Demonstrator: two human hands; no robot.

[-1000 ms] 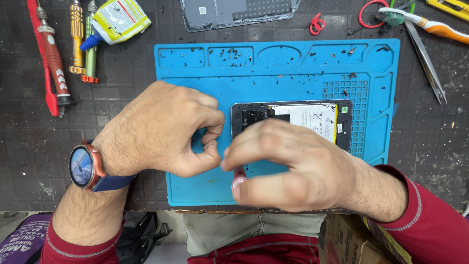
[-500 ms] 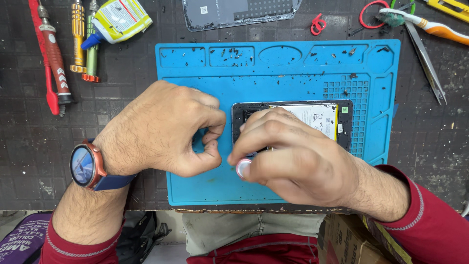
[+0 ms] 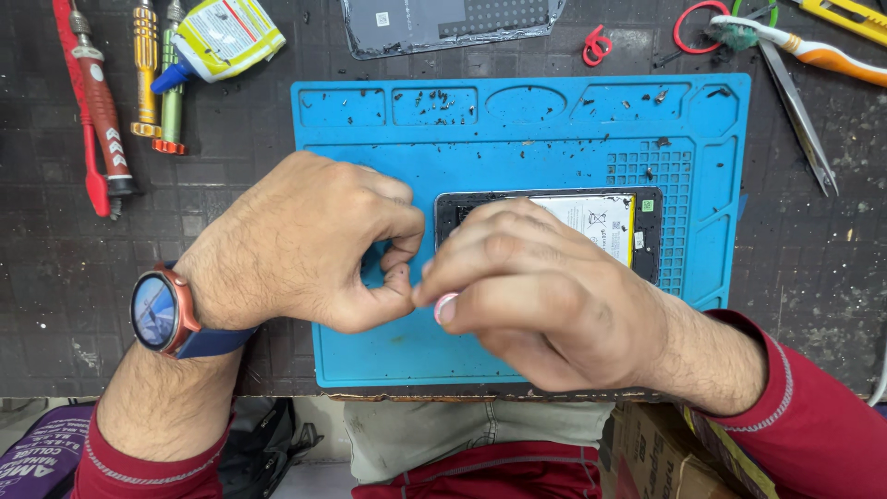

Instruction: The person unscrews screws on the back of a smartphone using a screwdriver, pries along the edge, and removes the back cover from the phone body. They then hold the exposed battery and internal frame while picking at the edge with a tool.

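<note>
Both hands meet over the blue rubber work mat (image 3: 517, 166) with moulded trays along its top edge, which lies on the dark, scuffed tabletop (image 3: 55, 268). The left hand (image 3: 305, 245), a round watch on a blue strap (image 3: 159, 312) at its wrist, is curled with thumb and forefinger pinched together; whether they grip anything cannot be told, since the spot is hidden between the 2 hands. The right hand (image 3: 536, 296) lies with its fingers (image 3: 517, 245) bent over the left end of the opened black phone (image 3: 647, 226), whose white battery shows; the thumb tip presses close to the left hand's thumb. What the right fingers clasp, if anything, cannot be told either. The phone lies flat on the mat's right half, beside its grid of small cells.

Beyond the mat lie a grey phone back cover (image 3: 443, 23), a yellow and white glue tube with a blue nozzle (image 3: 217, 42), a red screwdriver (image 3: 97, 111), metal tweezers (image 3: 799, 115) and a toothbrush with an orange and white handle (image 3: 804, 46).
</note>
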